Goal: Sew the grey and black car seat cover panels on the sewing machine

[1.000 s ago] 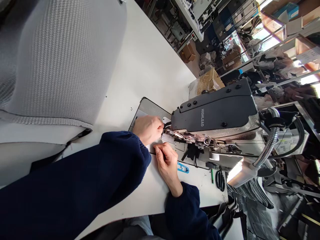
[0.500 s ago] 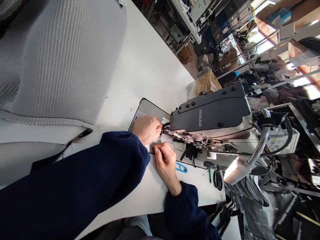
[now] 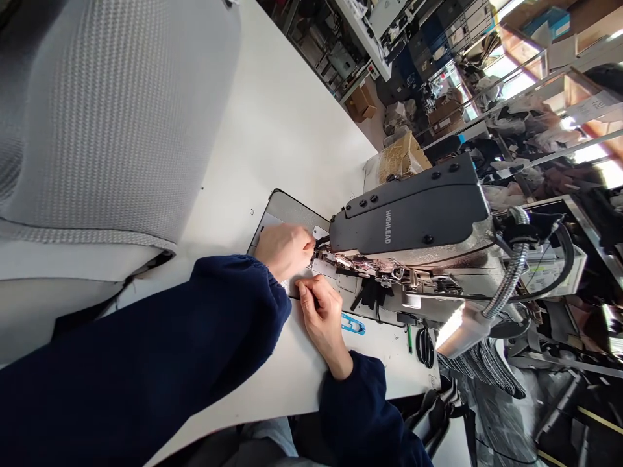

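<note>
Head view: left hand (image 3: 283, 250) and right hand (image 3: 321, 311), both pinched narrow on something unseen, work at the sewing machine (image 3: 413, 220) needle.

Left hand (image 3: 283, 250), right hand (image 3: 321, 311) pinched at sewing machine (image 3: 413, 217) needle area.

sewing machine (image 3: 413, 214): dark grey
sleeves (image 3: 195, 350): navy blue
surface (image 3: 282, 130): white
fabric (image 3: 111, 117): grey, waffle-textured
snips (image 3: 353, 323): blue

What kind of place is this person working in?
Most likely a sewing workshop or small garment factory: a dark grey industrial sewing machine on a white worktable, grey mesh fabric piled alongside, and cluttered stock shelves behind.
</note>
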`<state>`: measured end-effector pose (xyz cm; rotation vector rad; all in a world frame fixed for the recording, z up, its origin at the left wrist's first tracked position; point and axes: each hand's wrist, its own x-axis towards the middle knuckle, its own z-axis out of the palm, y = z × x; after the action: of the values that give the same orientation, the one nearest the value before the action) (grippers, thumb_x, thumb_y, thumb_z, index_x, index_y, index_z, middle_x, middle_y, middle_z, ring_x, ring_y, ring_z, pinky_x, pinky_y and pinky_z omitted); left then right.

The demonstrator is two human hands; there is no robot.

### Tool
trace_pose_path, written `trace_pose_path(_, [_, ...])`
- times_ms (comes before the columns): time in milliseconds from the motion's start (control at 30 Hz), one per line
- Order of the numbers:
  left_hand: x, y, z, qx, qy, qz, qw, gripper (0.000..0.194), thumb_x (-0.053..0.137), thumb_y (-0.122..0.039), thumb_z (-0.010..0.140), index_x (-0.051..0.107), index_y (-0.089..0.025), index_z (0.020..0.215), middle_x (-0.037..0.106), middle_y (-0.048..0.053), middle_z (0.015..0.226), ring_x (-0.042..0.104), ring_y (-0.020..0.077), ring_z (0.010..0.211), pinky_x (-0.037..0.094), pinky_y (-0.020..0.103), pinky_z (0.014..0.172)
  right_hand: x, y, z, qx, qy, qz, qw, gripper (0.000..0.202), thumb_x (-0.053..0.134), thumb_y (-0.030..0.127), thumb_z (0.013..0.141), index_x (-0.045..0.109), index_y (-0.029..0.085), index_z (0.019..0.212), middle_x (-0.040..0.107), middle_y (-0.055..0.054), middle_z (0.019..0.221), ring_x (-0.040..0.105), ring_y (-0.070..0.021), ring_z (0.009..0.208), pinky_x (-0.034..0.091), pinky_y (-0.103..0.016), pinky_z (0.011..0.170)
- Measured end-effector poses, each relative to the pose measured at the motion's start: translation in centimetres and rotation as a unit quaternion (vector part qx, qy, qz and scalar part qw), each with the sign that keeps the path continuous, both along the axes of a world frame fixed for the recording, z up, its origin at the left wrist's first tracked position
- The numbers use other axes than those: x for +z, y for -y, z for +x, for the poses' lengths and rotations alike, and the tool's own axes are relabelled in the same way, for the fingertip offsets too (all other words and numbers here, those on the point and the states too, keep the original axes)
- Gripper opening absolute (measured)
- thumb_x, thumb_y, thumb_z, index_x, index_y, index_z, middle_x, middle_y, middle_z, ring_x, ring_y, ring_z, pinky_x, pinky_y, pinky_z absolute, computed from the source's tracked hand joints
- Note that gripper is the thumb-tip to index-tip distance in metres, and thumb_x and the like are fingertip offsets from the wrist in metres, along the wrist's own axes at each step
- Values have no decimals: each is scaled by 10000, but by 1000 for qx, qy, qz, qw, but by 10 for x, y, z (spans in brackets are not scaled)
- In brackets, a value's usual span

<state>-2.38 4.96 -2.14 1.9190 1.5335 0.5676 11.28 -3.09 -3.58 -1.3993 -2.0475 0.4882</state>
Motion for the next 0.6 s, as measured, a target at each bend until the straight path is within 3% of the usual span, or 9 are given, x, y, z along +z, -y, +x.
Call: trace_pose_path(600, [-2, 1, 2, -15, -3, 9, 1000, 260, 416, -173, 798, 623, -174, 641, 681, 69, 780, 576, 197, 681, 193, 306, 537, -1, -1, -2, 6, 19, 23, 1000, 247, 459, 238, 946, 579, 189, 735, 549, -4, 681, 516, -107, 607, 401, -238, 573])
